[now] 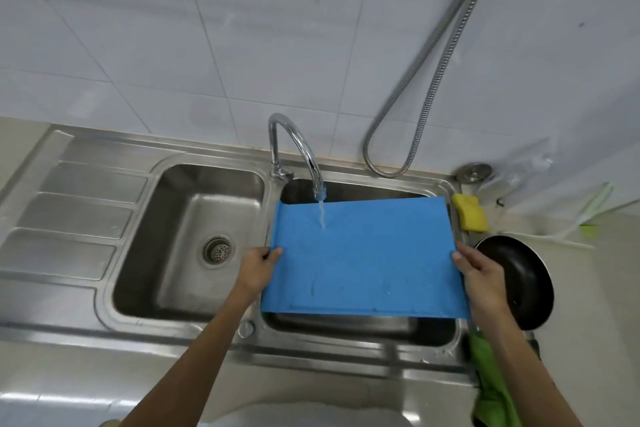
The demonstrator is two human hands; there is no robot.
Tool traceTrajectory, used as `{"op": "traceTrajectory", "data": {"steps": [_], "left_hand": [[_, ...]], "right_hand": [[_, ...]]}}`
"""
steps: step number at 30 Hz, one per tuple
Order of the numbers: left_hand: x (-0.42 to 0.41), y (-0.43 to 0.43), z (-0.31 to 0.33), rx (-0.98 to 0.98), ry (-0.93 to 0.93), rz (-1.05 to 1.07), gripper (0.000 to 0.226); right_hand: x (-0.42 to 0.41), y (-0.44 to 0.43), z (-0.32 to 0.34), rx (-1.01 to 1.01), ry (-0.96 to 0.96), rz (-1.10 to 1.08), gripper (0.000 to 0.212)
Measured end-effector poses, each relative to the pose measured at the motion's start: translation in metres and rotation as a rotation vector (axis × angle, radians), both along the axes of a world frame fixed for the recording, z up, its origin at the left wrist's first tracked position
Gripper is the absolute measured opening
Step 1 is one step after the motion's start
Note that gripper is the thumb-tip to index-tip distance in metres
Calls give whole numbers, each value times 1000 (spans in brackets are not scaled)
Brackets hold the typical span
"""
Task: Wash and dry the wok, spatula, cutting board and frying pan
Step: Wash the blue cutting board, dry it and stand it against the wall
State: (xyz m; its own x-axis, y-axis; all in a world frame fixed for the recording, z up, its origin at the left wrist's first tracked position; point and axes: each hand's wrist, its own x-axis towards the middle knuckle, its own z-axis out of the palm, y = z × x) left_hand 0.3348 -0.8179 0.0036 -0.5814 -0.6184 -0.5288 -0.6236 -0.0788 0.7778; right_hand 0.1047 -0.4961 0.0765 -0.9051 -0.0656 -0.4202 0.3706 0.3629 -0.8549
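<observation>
Two risks stand out as we hold the blue cutting board (363,260) roughly level over the right basin of the sink (346,350), under the running tap (298,149). The wet board is probably slippery, so it could slide from our grip and drop into the basin. Water striking its face may also splash onto the surface, where the frying pan (519,281) sits just beside the sink. Our left hand (258,270) grips the board's left edge, thumb on top. Our right hand (479,277) grips the right edge likewise.
</observation>
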Motion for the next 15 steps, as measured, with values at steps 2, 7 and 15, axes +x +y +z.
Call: {"op": "traceTrajectory", "data": {"steps": [2, 7, 15], "left_hand": [[-19, 15, -4, 169, 38, 72, 25], [-62, 38, -4, 537, 121, 243, 23], [-93, 23, 14, 590, 131, 367, 21]], "right_hand": [[-4, 12, 17, 13, 57, -13, 31], [-5, 30, 49, 42, 137, -22, 31], [-9, 54, 24, 59, 98, 28, 34]]}}
